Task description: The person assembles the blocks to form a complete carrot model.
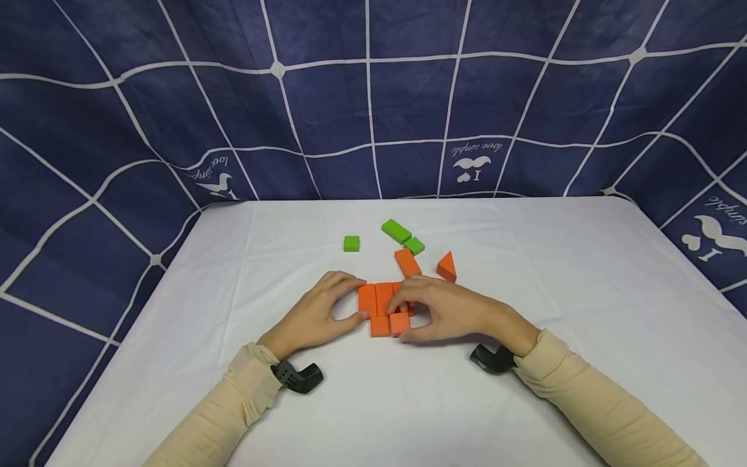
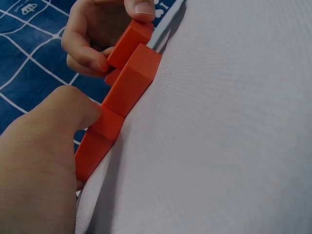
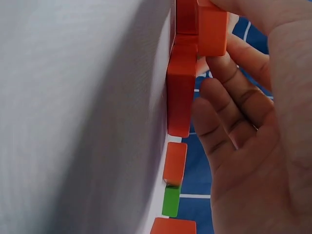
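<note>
Several orange rectangular blocks stand side by side on the white table. My left hand [image 1: 321, 311] holds the leftmost orange block [image 1: 367, 299] between thumb and fingertips, at the row's left end. Beside it is another orange rectangular block [image 1: 384, 298]; those farther right are partly covered by my right hand [image 1: 449, 308]. An orange square block [image 1: 380, 326] lies against the row's near side. Just right of it, my right hand pinches a second orange square block [image 1: 399, 323]. Both wrist views show this held block [image 3: 213, 31] raised above the other blocks.
Beyond the row lie a loose orange rectangular block [image 1: 408, 263] and an orange triangular block [image 1: 446, 266]. Farther back are a long green block [image 1: 396, 231] and two small green blocks, one left [image 1: 351, 244], one right [image 1: 414, 246]. A blue checked cloth [image 1: 327, 110] hangs behind the table.
</note>
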`<act>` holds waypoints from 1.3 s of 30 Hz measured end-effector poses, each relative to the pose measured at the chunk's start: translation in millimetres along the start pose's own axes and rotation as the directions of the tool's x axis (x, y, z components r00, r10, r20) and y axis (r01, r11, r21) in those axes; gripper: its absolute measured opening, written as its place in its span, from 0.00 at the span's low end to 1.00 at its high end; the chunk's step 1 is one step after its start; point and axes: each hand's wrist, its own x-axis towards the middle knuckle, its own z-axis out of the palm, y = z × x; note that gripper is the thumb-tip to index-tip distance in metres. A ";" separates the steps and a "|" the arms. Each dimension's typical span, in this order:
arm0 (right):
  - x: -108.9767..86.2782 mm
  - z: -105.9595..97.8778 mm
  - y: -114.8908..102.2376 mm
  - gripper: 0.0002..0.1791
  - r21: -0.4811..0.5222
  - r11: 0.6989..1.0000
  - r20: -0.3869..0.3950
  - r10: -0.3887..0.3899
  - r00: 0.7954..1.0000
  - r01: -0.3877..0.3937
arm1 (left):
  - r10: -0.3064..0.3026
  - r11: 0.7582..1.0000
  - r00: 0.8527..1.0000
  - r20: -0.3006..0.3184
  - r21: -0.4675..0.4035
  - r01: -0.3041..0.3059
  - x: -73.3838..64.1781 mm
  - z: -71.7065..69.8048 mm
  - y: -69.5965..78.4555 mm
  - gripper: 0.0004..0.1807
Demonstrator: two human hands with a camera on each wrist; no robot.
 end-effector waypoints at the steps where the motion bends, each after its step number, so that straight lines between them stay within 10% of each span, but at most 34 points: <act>1: 0.1 0.1 -0.1 0.19 -0.005 1.000 0.001 -0.002 1.000 0.002 | -0.001 1.000 1.000 0.001 0.000 0.001 0.2 -0.1 0.1 0.31; 27: 2.1 2.2 -0.2 0.22 -0.072 0.997 -0.021 0.015 1.000 -0.017 | 0.005 1.000 1.000 -0.009 0.007 -0.005 0.2 1.3 -1.4 0.31; 39: 5.9 0.3 17.3 0.16 -0.080 0.986 -0.361 0.106 0.927 -0.144 | 0.001 1.000 1.000 -0.012 0.008 -0.001 0.6 1.6 -2.0 0.31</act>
